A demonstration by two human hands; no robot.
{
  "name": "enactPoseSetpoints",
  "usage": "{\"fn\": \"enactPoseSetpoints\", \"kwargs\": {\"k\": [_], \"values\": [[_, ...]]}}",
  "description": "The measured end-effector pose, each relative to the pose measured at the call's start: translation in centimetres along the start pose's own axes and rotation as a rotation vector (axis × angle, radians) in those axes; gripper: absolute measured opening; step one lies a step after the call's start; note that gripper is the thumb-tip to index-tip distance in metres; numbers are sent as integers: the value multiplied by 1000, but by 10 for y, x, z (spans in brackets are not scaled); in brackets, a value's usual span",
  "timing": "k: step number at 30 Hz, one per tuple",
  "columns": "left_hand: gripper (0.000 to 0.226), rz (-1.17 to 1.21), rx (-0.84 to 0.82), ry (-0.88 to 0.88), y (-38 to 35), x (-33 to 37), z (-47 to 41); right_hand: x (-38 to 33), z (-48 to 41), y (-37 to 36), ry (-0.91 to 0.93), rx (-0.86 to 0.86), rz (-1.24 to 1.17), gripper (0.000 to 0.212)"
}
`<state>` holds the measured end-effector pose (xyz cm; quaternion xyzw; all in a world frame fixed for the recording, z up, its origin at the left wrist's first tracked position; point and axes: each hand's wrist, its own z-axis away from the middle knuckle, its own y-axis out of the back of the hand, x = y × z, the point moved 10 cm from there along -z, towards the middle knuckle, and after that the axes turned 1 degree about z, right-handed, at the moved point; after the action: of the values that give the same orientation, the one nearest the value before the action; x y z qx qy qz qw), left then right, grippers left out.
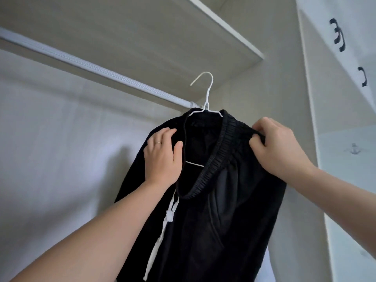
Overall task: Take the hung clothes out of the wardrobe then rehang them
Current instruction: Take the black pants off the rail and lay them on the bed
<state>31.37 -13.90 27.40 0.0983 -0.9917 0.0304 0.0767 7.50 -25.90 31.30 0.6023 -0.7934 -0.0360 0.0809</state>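
Black trousers [223, 210], soft, light and limp, on a wire hanger [206, 94] held below the rail [81, 63]. Left grip [162, 155] clasps the cloth-covered hanger shoulder; right grip [274, 145] pinches the elastic waistband [219, 151], likely the firmest hold.

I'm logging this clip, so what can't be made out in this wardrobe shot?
Head view:
- black trousers legs: cut off by bottom edge.
- white hanger shoulders: covered by the waistband.
- left hand grip: cloth hides whether it holds the hanger.
- rod right end: behind the trousers.
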Motion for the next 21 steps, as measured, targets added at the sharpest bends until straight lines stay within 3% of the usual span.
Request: {"fn": "enactPoseSetpoints", "kwargs": {"k": [5, 10, 15, 21], "values": [[49, 82, 12, -54, -1, 78, 9, 22, 36, 75, 5, -11, 74, 6], [42, 212, -77, -54, -16, 176, 31, 60, 79, 169, -62, -27, 183, 9], [27, 424, -153, -139, -37, 287, 64, 98, 133, 281, -149, -63, 314, 11], [26, 670, -258, -210, -65, 430, 124, 137, 198, 410, -315, -147, 534, 10]]}}
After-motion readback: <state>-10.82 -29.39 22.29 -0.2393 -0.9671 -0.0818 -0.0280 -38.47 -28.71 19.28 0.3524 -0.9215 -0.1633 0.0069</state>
